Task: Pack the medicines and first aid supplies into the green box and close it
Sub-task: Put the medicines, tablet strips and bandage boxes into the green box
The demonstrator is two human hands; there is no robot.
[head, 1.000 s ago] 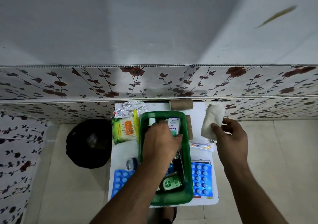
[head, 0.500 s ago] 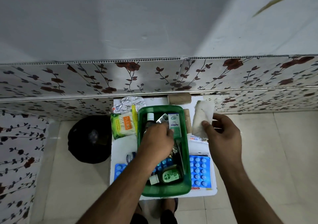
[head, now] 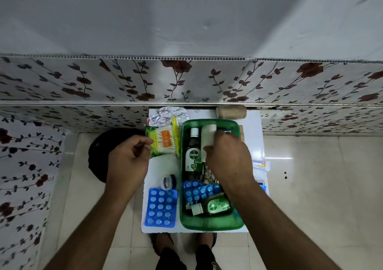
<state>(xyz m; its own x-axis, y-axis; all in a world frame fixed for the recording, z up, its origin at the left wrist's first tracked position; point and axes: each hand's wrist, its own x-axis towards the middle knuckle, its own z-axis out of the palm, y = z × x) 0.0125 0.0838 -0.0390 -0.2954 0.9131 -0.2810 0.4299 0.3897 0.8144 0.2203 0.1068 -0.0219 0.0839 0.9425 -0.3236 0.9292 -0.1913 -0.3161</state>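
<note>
The green box (head: 211, 225) stands on a small white table (head: 163, 170). Inside it lie a tall Dettol bottle (head: 194, 153), blue blister strips (head: 199, 191) and a small green bottle (head: 215, 205). My right hand (head: 228, 157) is inside the box, shut on a white gauze roll (head: 208, 137) set beside the tall bottle. My left hand (head: 128, 162) hovers left of the box with loosely curled fingers, its fingertips at the edge of a cotton swab pack (head: 163, 141); it holds nothing.
On the table outside the box: a foil strip pile (head: 170, 114), a brown bandage roll (head: 231, 112), a blue pill sheet (head: 160, 207), a small round tin (head: 168, 182) and a tube (head: 260, 164). A black bin (head: 101, 151) stands on the floor at left. My feet are below the table.
My right hand carried the gauze roll from the table's right side into the box. My left hand left the box and moved left to the swab pack.
</note>
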